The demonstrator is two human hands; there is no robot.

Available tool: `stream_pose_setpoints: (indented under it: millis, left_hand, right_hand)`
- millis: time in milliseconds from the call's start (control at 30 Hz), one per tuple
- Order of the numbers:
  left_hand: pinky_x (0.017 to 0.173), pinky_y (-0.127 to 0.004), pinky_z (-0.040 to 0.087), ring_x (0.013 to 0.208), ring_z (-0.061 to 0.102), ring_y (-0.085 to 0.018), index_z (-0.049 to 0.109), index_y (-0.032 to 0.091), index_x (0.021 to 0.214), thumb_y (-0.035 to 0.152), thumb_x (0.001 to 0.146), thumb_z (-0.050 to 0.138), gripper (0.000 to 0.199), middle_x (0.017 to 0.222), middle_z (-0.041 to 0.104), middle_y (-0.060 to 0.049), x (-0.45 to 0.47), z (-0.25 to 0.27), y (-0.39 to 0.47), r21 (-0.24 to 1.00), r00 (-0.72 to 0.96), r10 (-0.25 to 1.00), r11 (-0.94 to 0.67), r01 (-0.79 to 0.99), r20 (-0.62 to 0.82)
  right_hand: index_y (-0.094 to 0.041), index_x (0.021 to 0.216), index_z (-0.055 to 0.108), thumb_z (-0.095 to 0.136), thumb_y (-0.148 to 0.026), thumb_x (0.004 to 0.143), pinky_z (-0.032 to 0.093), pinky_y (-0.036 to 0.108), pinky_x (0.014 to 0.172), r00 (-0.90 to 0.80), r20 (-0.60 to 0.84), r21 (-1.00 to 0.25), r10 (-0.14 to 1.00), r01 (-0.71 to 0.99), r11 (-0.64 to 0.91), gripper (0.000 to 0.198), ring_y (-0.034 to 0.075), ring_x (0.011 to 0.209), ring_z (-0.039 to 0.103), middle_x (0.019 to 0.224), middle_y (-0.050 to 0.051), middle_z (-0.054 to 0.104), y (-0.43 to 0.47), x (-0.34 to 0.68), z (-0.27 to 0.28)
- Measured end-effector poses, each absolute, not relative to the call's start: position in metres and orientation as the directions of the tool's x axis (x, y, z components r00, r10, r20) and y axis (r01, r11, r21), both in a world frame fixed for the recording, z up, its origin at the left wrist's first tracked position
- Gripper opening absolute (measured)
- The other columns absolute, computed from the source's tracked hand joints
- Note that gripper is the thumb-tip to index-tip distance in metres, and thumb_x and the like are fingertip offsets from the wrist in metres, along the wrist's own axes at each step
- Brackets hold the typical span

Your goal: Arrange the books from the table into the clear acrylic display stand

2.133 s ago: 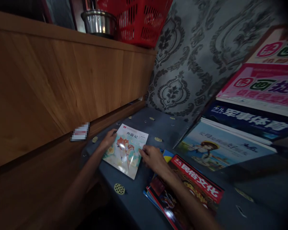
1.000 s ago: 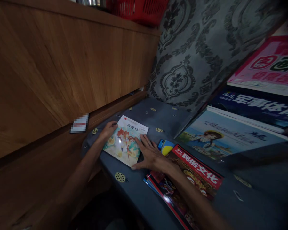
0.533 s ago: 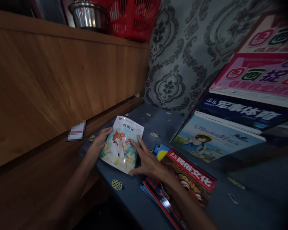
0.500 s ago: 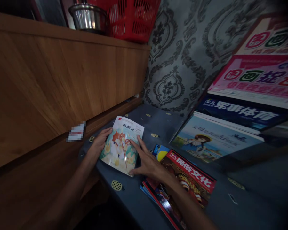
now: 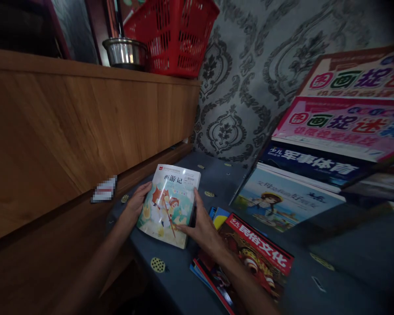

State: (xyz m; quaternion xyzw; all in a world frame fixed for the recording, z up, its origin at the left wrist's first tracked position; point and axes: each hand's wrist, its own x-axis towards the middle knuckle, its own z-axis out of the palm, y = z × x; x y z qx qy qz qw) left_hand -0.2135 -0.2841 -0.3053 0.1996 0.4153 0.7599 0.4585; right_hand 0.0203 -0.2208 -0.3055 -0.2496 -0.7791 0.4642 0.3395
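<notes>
A paperback book with a pale, colourful illustrated cover is tilted up between my two hands, its front facing me. My left hand grips its left edge, the fingers out of sight behind it. On the right edge is my right hand, thumb on the cover and fingers along the side and back. Beneath my right forearm lies a small pile of books, topped by a red-and-brown magazine-like book.
A rack of books stands on the right of the dark patterned tablecloth. A wooden cabinet borders the left, bearing a metal pot and a red plastic basket. Patterned wallpaper covers the back wall.
My right hand has shifted from lying over the cover to gripping the book's right edge. The book is tilted up more. The view has tipped upward slightly.
</notes>
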Motion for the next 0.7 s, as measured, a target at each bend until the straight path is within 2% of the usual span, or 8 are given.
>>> stream_pose_setpoints:
  millis: [100,167,267,300,367,433,500,700]
  left_hand:
    - [0.079,-0.039,0.058,0.08,0.072,-0.025,0.071,0.015,0.091,0.034,0.066,0.083,0.034,0.082,0.076,-0.006,-0.214,-0.31,-0.28,0.854,-0.501,0.864,-0.221,-0.47,-0.052]
    - [0.076,-0.036,0.056,0.078,0.071,-0.023,0.07,0.015,0.096,0.037,0.068,0.081,0.037,0.082,0.074,-0.006,-0.214,-0.316,-0.276,0.911,-0.509,0.861,-0.203,-0.359,-0.009]
    - [0.08,-0.036,0.054,0.08,0.068,-0.022,0.068,0.017,0.101,0.034,0.075,0.071,0.031,0.08,0.071,-0.003,-0.215,-0.325,-0.271,0.994,-0.595,0.797,-0.097,0.052,0.109]
    - [0.085,-0.037,0.053,0.086,0.067,-0.022,0.068,0.017,0.103,0.03,0.078,0.067,0.028,0.083,0.071,-0.004,-0.215,-0.328,-0.27,0.968,-0.608,0.771,-0.042,0.249,0.19]
    - [0.098,-0.042,0.047,0.102,0.064,-0.024,0.068,0.018,0.107,0.025,0.083,0.058,0.027,0.099,0.071,-0.008,-0.216,-0.332,-0.268,0.797,-0.537,0.766,0.053,0.602,0.354]
    - [0.108,-0.045,0.039,0.118,0.057,-0.026,0.066,0.018,0.113,0.024,0.086,0.053,0.03,0.118,0.067,-0.011,-0.215,-0.334,-0.267,0.612,-0.41,0.818,0.091,0.786,0.405]
    - [0.113,-0.049,0.033,0.129,0.05,-0.028,0.065,0.018,0.117,0.028,0.088,0.053,0.032,0.127,0.064,-0.013,-0.213,-0.335,-0.264,0.552,-0.343,0.87,0.101,0.828,0.356]
    - [0.119,-0.058,0.009,0.148,0.023,-0.036,0.065,0.025,0.125,0.043,0.086,0.062,0.043,0.148,0.05,-0.014,-0.193,-0.327,-0.245,0.633,-0.268,0.928,0.047,0.773,0.258]
  right_hand:
    - [-0.027,0.157,0.007,0.076,-0.036,0.074,0.042,0.053,0.108,-0.668,0.203,-0.977,0.716,-0.086,0.196,0.108,0.029,0.129,0.054,0.149,0.014,0.046,-0.22,0.02,-0.303]
    - [-0.027,0.157,0.007,0.074,-0.039,0.075,0.05,0.051,0.1,-0.664,0.122,-0.989,0.737,-0.147,0.032,0.107,0.028,0.117,0.063,0.139,0.014,0.057,-0.218,0.019,-0.304]
    - [-0.025,0.155,0.011,0.079,-0.036,0.068,0.053,0.05,0.094,-0.624,-0.006,-0.975,0.781,-0.17,-0.144,0.111,0.028,0.106,0.069,0.118,0.01,0.071,-0.212,0.019,-0.309]
    - [-0.025,0.154,0.015,0.08,-0.034,0.066,0.054,0.05,0.092,-0.609,-0.05,-0.967,0.791,-0.168,-0.19,0.11,0.028,0.104,0.07,0.113,0.008,0.073,-0.21,0.018,-0.311]
    - [-0.024,0.149,0.027,0.081,-0.032,0.063,0.056,0.048,0.088,-0.596,-0.12,-0.952,0.794,-0.158,-0.263,0.102,0.028,0.1,0.071,0.106,0.007,0.075,-0.208,0.018,-0.313]
    - [-0.024,0.142,0.039,0.081,-0.031,0.061,0.058,0.044,0.083,-0.604,-0.15,-0.942,0.783,-0.154,-0.299,0.092,0.028,0.098,0.072,0.104,0.007,0.076,-0.207,0.018,-0.314]
    - [-0.024,0.135,0.048,0.08,-0.03,0.06,0.059,0.042,0.08,-0.616,-0.155,-0.94,0.773,-0.149,-0.308,0.081,0.027,0.097,0.072,0.105,0.007,0.075,-0.206,0.019,-0.313]
    - [-0.024,0.126,0.054,0.07,-0.031,0.069,0.059,0.042,0.074,-0.595,-0.182,-0.931,0.783,-0.152,-0.331,0.06,0.027,0.094,0.072,0.103,0.007,0.075,-0.204,0.016,-0.319]
